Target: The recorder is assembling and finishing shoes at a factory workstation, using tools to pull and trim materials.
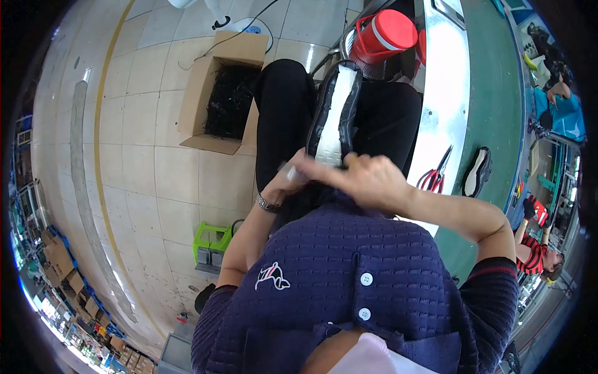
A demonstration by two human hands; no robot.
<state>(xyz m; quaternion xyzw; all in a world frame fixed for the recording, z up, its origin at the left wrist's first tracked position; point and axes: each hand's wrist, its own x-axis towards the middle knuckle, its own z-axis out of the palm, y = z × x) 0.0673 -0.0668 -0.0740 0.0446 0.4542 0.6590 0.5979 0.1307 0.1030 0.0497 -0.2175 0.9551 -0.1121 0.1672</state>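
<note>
A black shoe upper with a white underside [335, 115] lies lengthwise across my lap, its underside facing up. My left hand [291, 177] is closed at the near end of the shoe, its fingers partly hidden; a white wrap shows on one finger and a metal watch [268, 204] on the wrist. Over that same end, my right hand [374, 181] reaches across with curled fingers, somewhat blurred, touching or nearly touching the left. Whatever it pinches is too small or hidden to tell.
Red-handled scissors [434, 177] lie on the metal table edge [445, 93] at right. Another black and white shoe [478, 172] rests on the green belt [492, 112]. A carton [246, 50] of black scraps stands left, a red bucket [389, 34] ahead, a green stool [208, 240] lower left.
</note>
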